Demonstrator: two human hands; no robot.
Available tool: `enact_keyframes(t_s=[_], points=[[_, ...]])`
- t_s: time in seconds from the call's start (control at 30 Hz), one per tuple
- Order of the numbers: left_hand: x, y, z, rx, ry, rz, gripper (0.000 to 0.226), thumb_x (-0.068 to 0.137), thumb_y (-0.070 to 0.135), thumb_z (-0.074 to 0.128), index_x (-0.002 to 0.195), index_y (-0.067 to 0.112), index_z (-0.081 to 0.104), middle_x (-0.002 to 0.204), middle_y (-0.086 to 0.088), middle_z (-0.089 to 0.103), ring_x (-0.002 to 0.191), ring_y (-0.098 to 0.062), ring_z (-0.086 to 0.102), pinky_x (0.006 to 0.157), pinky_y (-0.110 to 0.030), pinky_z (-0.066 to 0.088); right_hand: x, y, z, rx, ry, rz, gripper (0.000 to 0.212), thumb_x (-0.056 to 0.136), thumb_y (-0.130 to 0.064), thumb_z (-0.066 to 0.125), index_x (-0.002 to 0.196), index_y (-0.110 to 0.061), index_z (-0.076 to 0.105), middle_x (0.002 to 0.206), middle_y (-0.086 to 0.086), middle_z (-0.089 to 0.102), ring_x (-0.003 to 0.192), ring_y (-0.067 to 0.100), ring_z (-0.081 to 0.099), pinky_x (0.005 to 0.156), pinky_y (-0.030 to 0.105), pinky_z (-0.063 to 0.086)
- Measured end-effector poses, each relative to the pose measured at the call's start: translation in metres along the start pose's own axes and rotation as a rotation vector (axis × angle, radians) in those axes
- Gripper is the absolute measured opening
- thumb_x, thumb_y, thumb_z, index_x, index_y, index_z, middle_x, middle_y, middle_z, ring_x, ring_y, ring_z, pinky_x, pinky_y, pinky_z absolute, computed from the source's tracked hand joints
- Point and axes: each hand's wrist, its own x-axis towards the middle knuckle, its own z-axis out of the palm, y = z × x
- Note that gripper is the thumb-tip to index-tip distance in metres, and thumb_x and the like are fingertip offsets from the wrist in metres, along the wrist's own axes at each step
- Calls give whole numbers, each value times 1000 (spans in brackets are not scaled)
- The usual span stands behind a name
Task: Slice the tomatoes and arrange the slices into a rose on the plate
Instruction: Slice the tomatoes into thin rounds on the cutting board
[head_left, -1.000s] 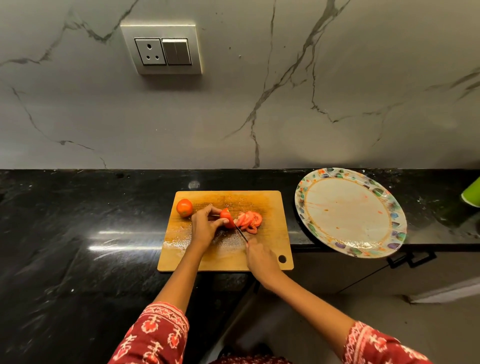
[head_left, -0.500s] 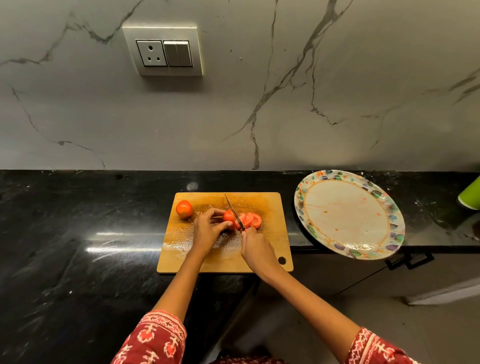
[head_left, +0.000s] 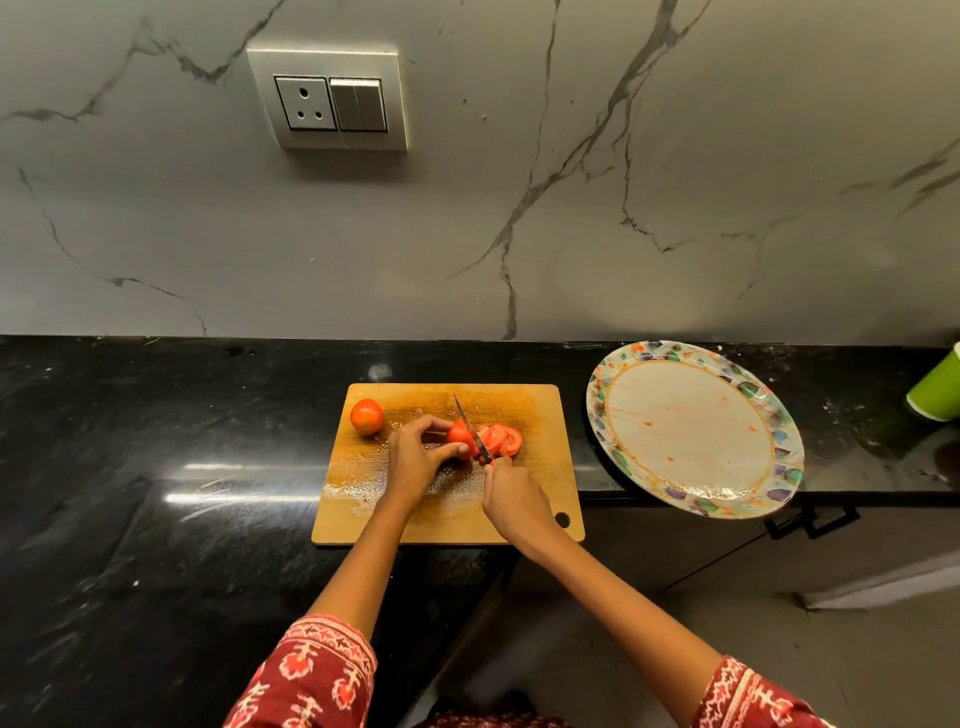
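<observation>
A wooden cutting board lies on the black counter. On it my left hand holds a partly cut tomato between thumb and fingers. My right hand grips a knife whose blade rests on the tomato's right face. Several cut slices lean together just right of the blade. A whole tomato sits at the board's far left corner. The patterned plate lies to the right, overhanging the counter edge, with only juice stains on it.
A green cup stands at the far right edge of the counter. A marble wall with a socket plate rises behind. Cabinet handles and floor show below the counter's front edge on the right.
The knife was low and drawn back towards me one second ago; it has come up and forward, and its blade now rests across the tomato beside the slices. My left hand keeps its hold.
</observation>
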Motion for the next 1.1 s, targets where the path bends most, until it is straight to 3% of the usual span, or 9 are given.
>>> enact_keyframes(t_s=[0.37,0.53,0.63,0.73,0.87,1.0,1.1], points=[[6,-2,3,28,-47,8,32,65,15,81,92,10,64,97,-4,66,91,-14,60,70,-11,44,-2,5,-1,4,32,-11,33,103,-23,27,115,-3,50,109,17,62,102,33,58,69,32,35],[7,-2,9,136,-89,25,49,69,27,78,111,23,53,100,1,57,97,-18,54,84,-35,47,4,10,-3,89,104,1,33,102,-24,27,110,-3,52,101,17,63,93,34,60,66,31,36],[5,-2,12,153,-50,56,40,71,27,77,104,20,57,104,-2,58,99,-18,52,85,-31,41,6,13,-5,117,101,-38,32,102,-25,27,111,-6,52,97,16,64,88,32,61,67,34,43],[3,-1,12,120,-28,85,33,72,23,76,101,16,61,105,-4,62,98,-17,55,84,-28,47,7,16,-6,110,77,-57,32,102,-25,28,115,-5,49,96,17,64,87,34,62,69,37,45],[4,0,9,147,-60,99,35,74,19,75,106,13,61,109,-3,61,100,-13,54,74,-8,42,7,17,-5,100,65,-56,32,101,-26,28,113,-5,51,97,16,63,89,33,61,71,37,45],[14,-1,5,179,-165,96,40,77,16,72,114,18,55,118,-5,57,107,-15,54,79,-15,45,10,18,-4,137,87,-34,33,101,-24,28,112,-5,53,97,16,64,88,33,61,72,38,48],[17,1,4,202,-141,41,36,73,24,76,104,19,57,109,-3,59,99,-16,55,77,-22,49,16,20,-2,173,106,-23,34,99,-25,29,113,-8,55,96,13,66,88,31,64,74,41,52]])
